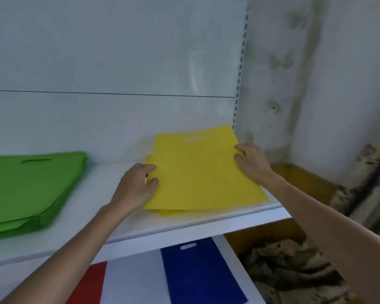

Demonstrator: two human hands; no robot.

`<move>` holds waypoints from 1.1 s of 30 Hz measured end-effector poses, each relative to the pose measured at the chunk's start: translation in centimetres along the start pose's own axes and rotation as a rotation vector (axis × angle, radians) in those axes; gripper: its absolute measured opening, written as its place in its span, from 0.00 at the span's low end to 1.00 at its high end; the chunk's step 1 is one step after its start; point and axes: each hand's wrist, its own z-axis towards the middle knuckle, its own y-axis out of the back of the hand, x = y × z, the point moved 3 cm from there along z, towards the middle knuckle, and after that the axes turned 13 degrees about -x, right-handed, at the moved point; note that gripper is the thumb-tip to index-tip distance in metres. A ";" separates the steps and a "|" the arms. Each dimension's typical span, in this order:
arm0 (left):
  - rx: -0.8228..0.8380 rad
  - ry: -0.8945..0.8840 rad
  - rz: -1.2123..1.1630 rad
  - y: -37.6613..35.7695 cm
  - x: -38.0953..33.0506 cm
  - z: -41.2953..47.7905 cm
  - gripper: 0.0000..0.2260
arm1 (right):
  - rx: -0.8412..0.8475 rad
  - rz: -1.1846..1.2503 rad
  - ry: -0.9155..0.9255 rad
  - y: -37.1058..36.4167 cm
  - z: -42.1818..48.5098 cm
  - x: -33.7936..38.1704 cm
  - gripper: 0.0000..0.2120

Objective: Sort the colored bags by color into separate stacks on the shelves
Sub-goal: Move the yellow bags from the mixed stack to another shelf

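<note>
Yellow bag (202,170) | left hand (136,187) and right hand (252,163) pinch its 9 and 3 o'clock edges | step – laying it on yellow stack (162,212) | next – square up, let go

Both bare forearms are extended forward and upward. The left hand (138,185) is held palm down, fingers curled, thumb tucked inward. The right hand (251,161) is likewise turned palm down, its fingers bent and spread slightly.

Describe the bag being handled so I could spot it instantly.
Find the upper white shelf; at its right end lies a yellow stack. The top yellow bag, held at its edges by the left hand and right hand, sits askew, unlike the green stack further left.
</note>
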 end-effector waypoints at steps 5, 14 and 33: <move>0.029 0.057 0.153 -1.6 -0.1 -0.4 0.23 | 0.223 0.010 0.053 -4.4 2.9 -1.3 0.19; 0.207 0.190 0.398 -3.4 -0.1 -1.2 0.24 | 0.395 -0.026 -0.006 -9.1 2.8 -4.3 0.13; -0.203 0.174 0.358 3.2 0.1 -2.5 0.12 | 0.124 0.237 0.392 -8.1 1.4 5.3 0.16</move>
